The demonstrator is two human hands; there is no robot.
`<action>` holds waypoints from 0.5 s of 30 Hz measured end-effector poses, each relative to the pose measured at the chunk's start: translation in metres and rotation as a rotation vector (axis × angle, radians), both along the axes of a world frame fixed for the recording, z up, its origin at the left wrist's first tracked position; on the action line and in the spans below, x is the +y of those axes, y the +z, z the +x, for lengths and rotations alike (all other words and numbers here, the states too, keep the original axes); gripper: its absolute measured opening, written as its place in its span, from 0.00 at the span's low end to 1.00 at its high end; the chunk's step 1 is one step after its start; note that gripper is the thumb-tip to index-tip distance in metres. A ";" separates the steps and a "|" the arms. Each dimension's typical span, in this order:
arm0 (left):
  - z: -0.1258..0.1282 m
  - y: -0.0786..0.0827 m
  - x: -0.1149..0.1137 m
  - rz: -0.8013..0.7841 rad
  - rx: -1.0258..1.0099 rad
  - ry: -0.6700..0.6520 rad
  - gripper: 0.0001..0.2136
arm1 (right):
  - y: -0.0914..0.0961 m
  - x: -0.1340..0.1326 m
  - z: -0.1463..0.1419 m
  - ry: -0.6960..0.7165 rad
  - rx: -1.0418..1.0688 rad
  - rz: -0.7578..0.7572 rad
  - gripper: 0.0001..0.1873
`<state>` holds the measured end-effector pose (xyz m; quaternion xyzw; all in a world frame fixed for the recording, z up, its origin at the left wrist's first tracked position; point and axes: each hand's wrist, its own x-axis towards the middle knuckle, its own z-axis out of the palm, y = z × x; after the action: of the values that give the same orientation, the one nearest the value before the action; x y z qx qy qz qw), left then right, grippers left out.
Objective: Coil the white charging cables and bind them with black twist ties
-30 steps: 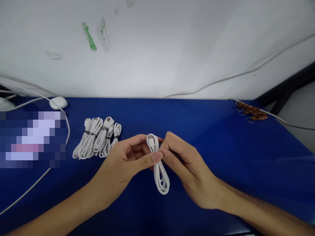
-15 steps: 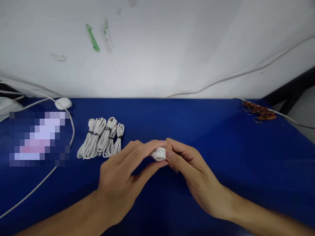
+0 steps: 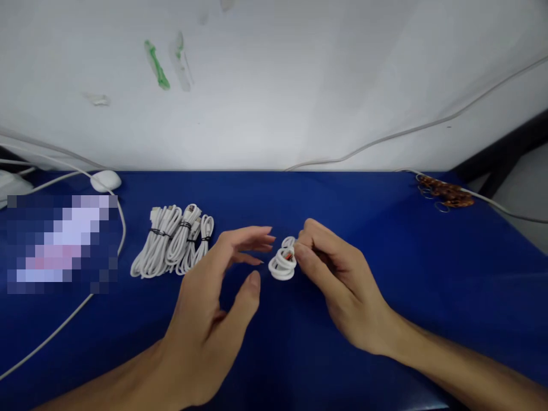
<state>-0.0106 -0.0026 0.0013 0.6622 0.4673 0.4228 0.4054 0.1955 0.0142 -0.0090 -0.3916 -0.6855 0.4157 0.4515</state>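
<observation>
White cable coil (image 3: 282, 266) now pinched by right hand (image 3: 338, 279) alone, left hand (image 3: 209, 317) released, spread

White coiled cable (image 3: 282, 266), loops end-on, above blue table

Open blue tabletop (image 3: 406, 245) beyond the right hand (image 3: 338, 285), tied cable bundles (image 3: 171, 242) close by the left hand (image 3: 214, 308).

The coil (image 3: 282, 266) in my right hand (image 3: 342, 285) is white, with a spot of orange-red at its waist. The table (image 3: 385, 245) under it is plain deep blue. The bundles (image 3: 173, 242) are white too, each crossed by a black tie (image 3: 159, 232). The bands (image 3: 447, 194) at the far corner are orange-brown. The wall (image 3: 274, 85) is off-white, with a green streak (image 3: 156, 64). The cord (image 3: 406, 132) along it is grey-white.
</observation>
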 end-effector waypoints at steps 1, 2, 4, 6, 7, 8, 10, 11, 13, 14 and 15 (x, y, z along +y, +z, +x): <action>0.000 0.001 0.002 -0.130 -0.063 0.008 0.11 | 0.001 0.001 0.001 0.004 -0.053 0.091 0.17; 0.001 0.003 0.004 -0.256 -0.138 -0.014 0.08 | 0.001 0.001 0.002 0.019 -0.098 0.175 0.16; 0.003 0.006 0.011 -0.485 -0.293 -0.123 0.17 | 0.002 0.001 0.003 0.078 -0.152 0.286 0.14; 0.005 0.009 0.017 -0.653 -0.430 -0.251 0.23 | 0.002 0.000 0.004 0.147 -0.162 0.323 0.13; 0.005 0.010 0.020 -0.717 -0.475 -0.290 0.22 | 0.002 0.000 0.004 0.172 -0.160 0.323 0.13; 0.004 0.010 0.022 -0.769 -0.497 -0.306 0.20 | 0.002 -0.001 0.004 0.184 -0.159 0.318 0.13; 0.003 0.010 0.024 -0.800 -0.507 -0.304 0.13 | 0.003 -0.001 0.003 0.178 -0.154 0.313 0.13; 0.002 0.010 0.025 -0.789 -0.503 -0.298 0.09 | 0.004 -0.001 0.003 0.168 -0.151 0.309 0.14; 0.000 0.008 0.025 -0.739 -0.492 -0.281 0.04 | 0.006 -0.001 0.003 0.154 -0.138 0.289 0.15; -0.001 0.007 0.025 -0.729 -0.491 -0.273 0.04 | 0.007 -0.001 0.003 0.149 -0.129 0.270 0.15; -0.001 0.006 0.025 -0.729 -0.492 -0.265 0.05 | 0.008 -0.001 0.002 0.143 -0.117 0.244 0.15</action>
<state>-0.0113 0.0223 0.0076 0.4103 0.3867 0.3201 0.7614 0.1980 0.0128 -0.0010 -0.3075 -0.7824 0.3367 0.4243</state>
